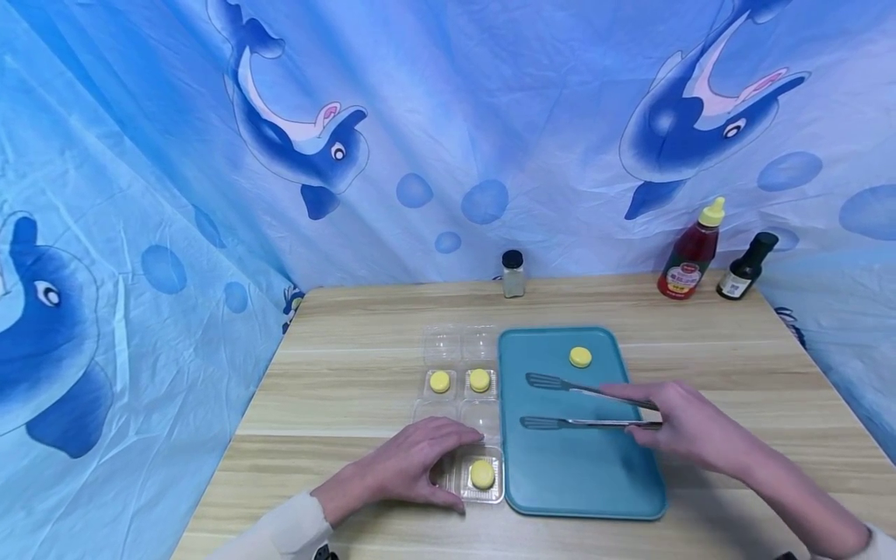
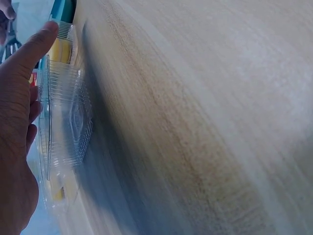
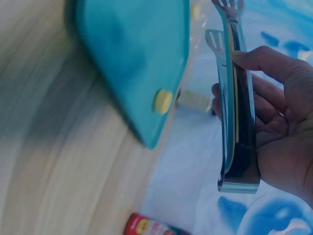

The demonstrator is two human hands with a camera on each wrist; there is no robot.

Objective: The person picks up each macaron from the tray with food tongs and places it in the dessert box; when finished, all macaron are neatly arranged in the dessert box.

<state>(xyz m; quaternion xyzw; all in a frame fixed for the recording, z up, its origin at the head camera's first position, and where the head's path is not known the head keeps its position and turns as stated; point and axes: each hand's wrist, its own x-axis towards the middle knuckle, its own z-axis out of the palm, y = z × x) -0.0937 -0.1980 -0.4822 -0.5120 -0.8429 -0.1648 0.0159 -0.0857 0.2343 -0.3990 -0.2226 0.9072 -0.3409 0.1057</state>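
My right hand (image 1: 689, 429) holds metal tongs (image 3: 239, 127) over the blue-green tray (image 1: 581, 482); their slotted tips stand apart with nothing between them. One yellow macaron (image 1: 580, 357) lies near the tray's far edge. Left of the tray are clear plastic containers (image 1: 498, 496) with several compartments. Two macarons (image 1: 479, 379) sit side by side in a farther row, and another macaron (image 1: 481, 474) sits in the nearest right compartment. My left hand (image 1: 423, 460) spreads over the compartment beside it, fingers loosely extended, thumb (image 2: 34, 46) along the container's near side. The hand hides that compartment's contents.
A small black-capped jar (image 1: 513, 276) stands at the back of the wooden table (image 1: 336, 365). At the back right are a red sauce bottle (image 1: 689, 257) with a yellow cap and a dark bottle (image 1: 746, 268). A blue dolphin-print curtain (image 1: 434, 117) hangs behind.
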